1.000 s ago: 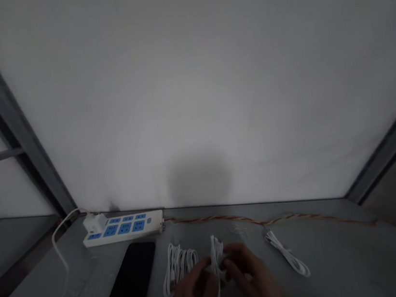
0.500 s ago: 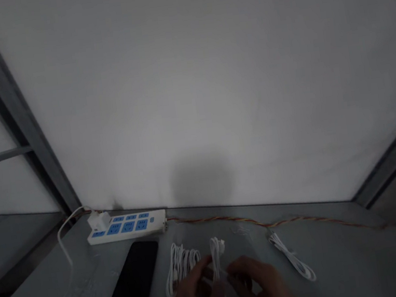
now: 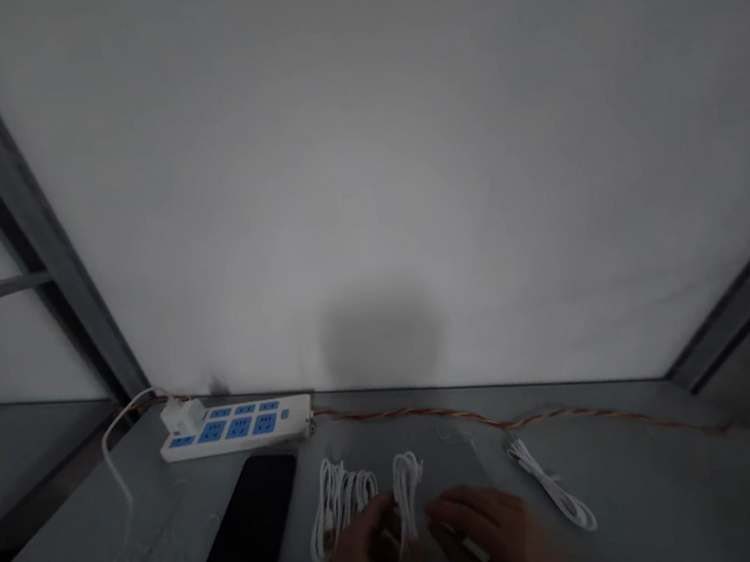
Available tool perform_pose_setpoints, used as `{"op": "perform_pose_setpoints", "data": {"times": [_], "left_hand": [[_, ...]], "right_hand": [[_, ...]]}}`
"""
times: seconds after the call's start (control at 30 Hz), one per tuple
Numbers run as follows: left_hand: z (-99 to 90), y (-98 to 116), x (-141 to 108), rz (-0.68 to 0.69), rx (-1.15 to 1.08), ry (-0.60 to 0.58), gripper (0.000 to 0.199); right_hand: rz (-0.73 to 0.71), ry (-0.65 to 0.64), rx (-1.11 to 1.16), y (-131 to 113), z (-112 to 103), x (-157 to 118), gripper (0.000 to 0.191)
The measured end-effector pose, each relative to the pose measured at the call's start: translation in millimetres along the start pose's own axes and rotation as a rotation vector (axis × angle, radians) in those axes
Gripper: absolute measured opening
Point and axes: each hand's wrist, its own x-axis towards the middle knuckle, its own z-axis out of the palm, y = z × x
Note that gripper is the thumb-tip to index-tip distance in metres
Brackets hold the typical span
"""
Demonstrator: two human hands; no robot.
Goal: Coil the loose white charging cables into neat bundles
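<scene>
A looped white cable [image 3: 409, 498] stands up between my hands, and its lower end runs down behind my left hand [image 3: 369, 554]. That hand's fingers curl against the loops and seem to grip them. My right hand [image 3: 491, 533] lies a little to the right of the loops, with a short white cable end [image 3: 476, 550] showing at its fingers. Whether it grips that end, I cannot tell. Another white cable coil [image 3: 340, 511] lies just left of my left hand, and a third [image 3: 552, 497] lies to the right of my right hand.
A white power strip [image 3: 235, 427] with blue sockets and a white plug stands at the table's back edge. A black tablet or phone [image 3: 243, 538] lies left of the coils. A twisted red-yellow wire [image 3: 504, 421] runs along the back, before a pale wall.
My hands have drawn apart, with the right hand shifting right and away from the upright loops. A white cable end now shows at my right hand.
</scene>
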Motion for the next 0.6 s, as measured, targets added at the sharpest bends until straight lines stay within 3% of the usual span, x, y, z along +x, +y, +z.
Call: {"op": "perform_pose_setpoints", "data": {"times": [0.23, 0.4, 0.47, 0.6], "left_hand": [[2.1, -2.7, 0.7, -0.096, -0.078, -0.003, 0.046], [1.1, 3.8, 2.2, -0.107, -0.056, -0.030, 0.046], [0.8, 7.7, 1.2, -0.083, 0.022, -0.038, 0.043], [-1.0, 6.3, -4.7, 0.010, 0.155, -0.035, 0.040]], "right_hand": [[-0.053, -0.006, 0.008, 0.7, -0.1, 1.3, 0.010], [0.023, 0.024, 0.054, -3.2, 6.0, 0.7, 0.014], [0.159, -0.027, 0.117, -6.3, 3.9, 1.1, 0.014], [0.614, -0.171, 0.395, -9.1, -14.3, 3.9, 0.007]]}}
